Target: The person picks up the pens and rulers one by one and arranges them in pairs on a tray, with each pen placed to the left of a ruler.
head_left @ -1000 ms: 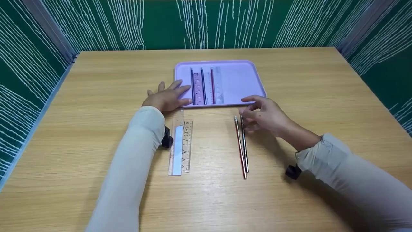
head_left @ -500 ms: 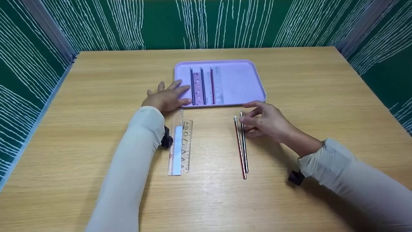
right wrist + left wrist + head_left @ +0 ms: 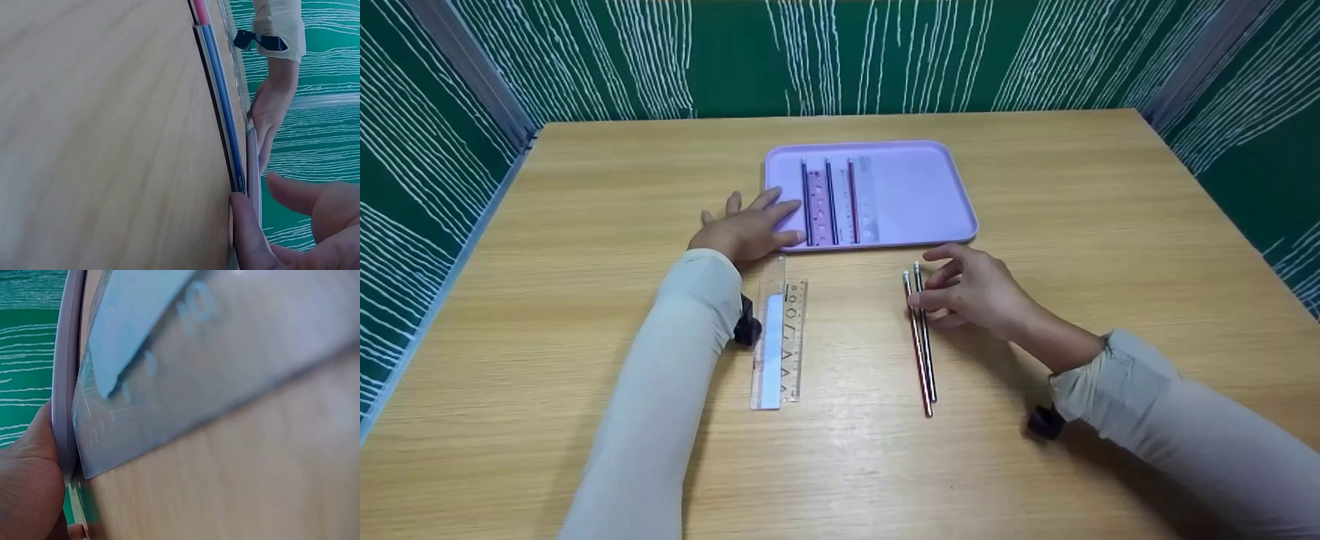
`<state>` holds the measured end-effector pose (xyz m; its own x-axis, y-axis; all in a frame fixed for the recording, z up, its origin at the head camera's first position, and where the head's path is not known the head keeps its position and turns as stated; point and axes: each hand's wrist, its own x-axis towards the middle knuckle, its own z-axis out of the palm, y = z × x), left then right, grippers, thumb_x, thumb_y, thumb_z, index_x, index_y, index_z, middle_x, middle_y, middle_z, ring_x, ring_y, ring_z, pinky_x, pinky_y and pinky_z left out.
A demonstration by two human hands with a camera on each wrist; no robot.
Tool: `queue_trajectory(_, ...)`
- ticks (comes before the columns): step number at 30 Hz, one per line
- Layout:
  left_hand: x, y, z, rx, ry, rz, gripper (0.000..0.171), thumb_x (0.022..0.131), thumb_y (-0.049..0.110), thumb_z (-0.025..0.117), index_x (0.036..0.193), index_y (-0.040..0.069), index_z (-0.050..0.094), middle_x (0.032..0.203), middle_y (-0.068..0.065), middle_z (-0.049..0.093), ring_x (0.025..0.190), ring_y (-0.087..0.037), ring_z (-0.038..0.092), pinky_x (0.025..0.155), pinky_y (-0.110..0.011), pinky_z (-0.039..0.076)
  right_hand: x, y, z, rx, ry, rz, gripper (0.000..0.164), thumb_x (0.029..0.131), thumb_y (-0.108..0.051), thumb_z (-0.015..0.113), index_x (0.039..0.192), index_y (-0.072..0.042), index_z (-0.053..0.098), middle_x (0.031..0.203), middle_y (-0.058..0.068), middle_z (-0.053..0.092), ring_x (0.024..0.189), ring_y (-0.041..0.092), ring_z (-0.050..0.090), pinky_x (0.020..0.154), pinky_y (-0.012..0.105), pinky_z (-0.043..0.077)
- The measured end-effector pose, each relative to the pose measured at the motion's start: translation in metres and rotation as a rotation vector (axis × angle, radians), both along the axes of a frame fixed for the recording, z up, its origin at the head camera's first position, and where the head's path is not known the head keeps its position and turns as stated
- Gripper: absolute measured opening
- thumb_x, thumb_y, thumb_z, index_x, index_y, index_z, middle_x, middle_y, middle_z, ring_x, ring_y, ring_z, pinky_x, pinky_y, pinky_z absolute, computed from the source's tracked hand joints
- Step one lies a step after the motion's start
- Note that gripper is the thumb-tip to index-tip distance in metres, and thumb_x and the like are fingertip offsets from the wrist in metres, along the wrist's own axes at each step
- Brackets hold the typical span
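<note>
My left hand (image 3: 746, 231) rests with spread fingers over the left front corner of the purple tray (image 3: 934, 187). Under its wrist lie a clear ruler with a pale blue strip (image 3: 772, 352) and a clear stencil ruler (image 3: 793, 341). My right hand (image 3: 979, 292) is at the upper ends of two pencils on the table, one red (image 3: 921, 367) and one dark (image 3: 928, 352). In the right wrist view a finger touches the blue-looking dark pencil (image 3: 222, 95) near its end, while the thumb (image 3: 292, 194) stands apart from it.
Inside the tray's left half lie two dark pencils, a red pencil (image 3: 853, 202), a pink ruler (image 3: 817, 210) and clear rulers (image 3: 868, 202), side by side. Green walls with white streaks border the wooden table (image 3: 660, 465).
My right hand has come down from the tray's front edge and moved slightly left along the pencils, its thumb now over them. The dark pencil's upper end has shifted slightly left. My left hand stays put.
</note>
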<state>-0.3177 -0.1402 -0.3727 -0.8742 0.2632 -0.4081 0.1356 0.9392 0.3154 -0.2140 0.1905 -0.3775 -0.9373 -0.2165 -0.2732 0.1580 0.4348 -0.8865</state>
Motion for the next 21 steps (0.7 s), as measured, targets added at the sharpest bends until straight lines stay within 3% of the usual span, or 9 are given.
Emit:
queue_trajectory(8,0.001,0.001,0.001,0.011,-0.008,0.010,0.070,0.098,0.074,0.039,0.159,0.055,0.011,0.172,0.017,-0.011,0.156,-0.042,-0.021,0.115,-0.078,-0.014,0.007,-0.006,-0.001,0.077,0.039,0.001,0.083,0.072,0.000,0.091,0.143,-0.003,0.048,0.116,0.018,0.062,0.090,0.020,0.072,0.072,0.039,0.066)
queue_trajectory(21,0.001,0.000,0.000,0.025,-0.008,0.013,0.070,0.098,0.074,0.039,0.159,0.055,0.012,0.172,0.018,-0.011,0.156,-0.042,-0.021,0.115,-0.078,-0.014,0.012,-0.009,0.003,0.057,0.038,0.013,0.079,0.074,0.006,0.086,0.143,0.002,0.048,0.114,0.019,0.063,0.087,0.016,0.071,0.073,0.038,0.066)
